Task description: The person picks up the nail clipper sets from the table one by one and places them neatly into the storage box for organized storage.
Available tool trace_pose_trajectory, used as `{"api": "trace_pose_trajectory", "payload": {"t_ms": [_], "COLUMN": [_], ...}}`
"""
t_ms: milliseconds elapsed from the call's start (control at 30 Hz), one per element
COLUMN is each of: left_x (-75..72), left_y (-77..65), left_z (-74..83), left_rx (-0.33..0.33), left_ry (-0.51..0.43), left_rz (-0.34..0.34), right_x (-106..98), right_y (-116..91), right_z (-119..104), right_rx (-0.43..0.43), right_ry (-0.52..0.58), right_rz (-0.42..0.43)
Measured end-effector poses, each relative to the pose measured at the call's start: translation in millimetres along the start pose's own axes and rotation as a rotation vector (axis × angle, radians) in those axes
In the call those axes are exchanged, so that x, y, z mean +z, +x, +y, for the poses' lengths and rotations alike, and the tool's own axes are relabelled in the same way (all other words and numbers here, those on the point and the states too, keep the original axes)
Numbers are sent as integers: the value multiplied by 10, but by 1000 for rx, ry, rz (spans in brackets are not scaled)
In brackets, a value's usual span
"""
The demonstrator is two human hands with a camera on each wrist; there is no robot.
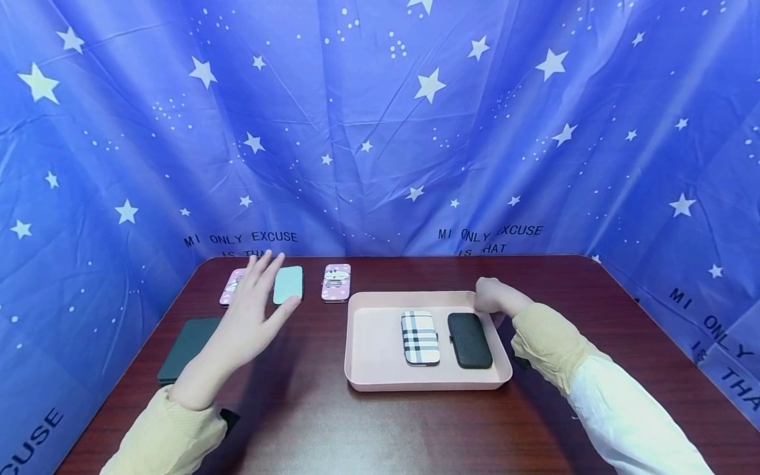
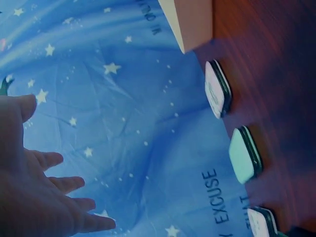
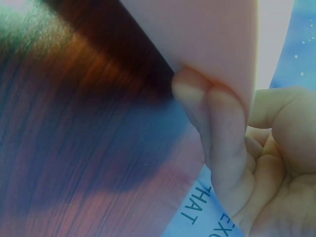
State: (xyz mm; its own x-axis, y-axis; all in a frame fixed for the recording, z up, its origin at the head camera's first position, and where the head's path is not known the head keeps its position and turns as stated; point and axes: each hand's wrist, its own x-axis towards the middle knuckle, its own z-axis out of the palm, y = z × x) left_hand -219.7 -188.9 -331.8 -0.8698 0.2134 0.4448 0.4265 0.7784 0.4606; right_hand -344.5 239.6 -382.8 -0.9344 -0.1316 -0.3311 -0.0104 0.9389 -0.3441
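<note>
My right hand [image 1: 497, 296] grips the far right rim of a pink tray [image 1: 375, 353]; in the right wrist view its fingers [image 3: 224, 123] lie against the outer wall and the thumb over the rim. Inside the tray lie a plaid case [image 1: 420, 338] and a black textured case [image 1: 470, 340], side by side. My left hand [image 1: 246, 320] hovers with fingers spread and holds nothing. Behind it are a mint case [image 1: 288, 285] and a pink cartoon case [image 1: 231, 287], partly hidden by the fingers. A second pink cartoon case [image 1: 336, 283] lies nearer the tray.
A dark green flat box [image 1: 189, 349] lies at the left of the brown wooden table [image 1: 309, 422], partly behind the left forearm. A blue star-printed curtain [image 1: 368, 178] hangs along the table's back and sides.
</note>
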Motion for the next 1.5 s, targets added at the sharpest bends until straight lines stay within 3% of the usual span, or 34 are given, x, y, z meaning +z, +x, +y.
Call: {"api": "trace_pose_trajectory", "payload": {"t_ms": [267, 533, 767, 1033, 1500], "left_x": [-35, -126, -162, -217, -265], "left_y": [-114, -212, -242, -273, -367], "left_z": [-271, -547, -751, -933, -1254], "left_rx": [-122, -223, -334, -397, -579], "left_ry": [41, 102, 139, 165, 196], "left_rz": [-39, -34, -91, -110, -304], "right_x": [-14, -27, -13, -12, -8], "right_y": [-17, -26, -23, -48, -60], "right_z": [-3, -13, 1, -11, -23], "right_rx": [-3, -3, -6, -12, -9], "right_ry": [11, 15, 24, 47, 56], "right_rz": [-9, -5, -6, -6, -2]}}
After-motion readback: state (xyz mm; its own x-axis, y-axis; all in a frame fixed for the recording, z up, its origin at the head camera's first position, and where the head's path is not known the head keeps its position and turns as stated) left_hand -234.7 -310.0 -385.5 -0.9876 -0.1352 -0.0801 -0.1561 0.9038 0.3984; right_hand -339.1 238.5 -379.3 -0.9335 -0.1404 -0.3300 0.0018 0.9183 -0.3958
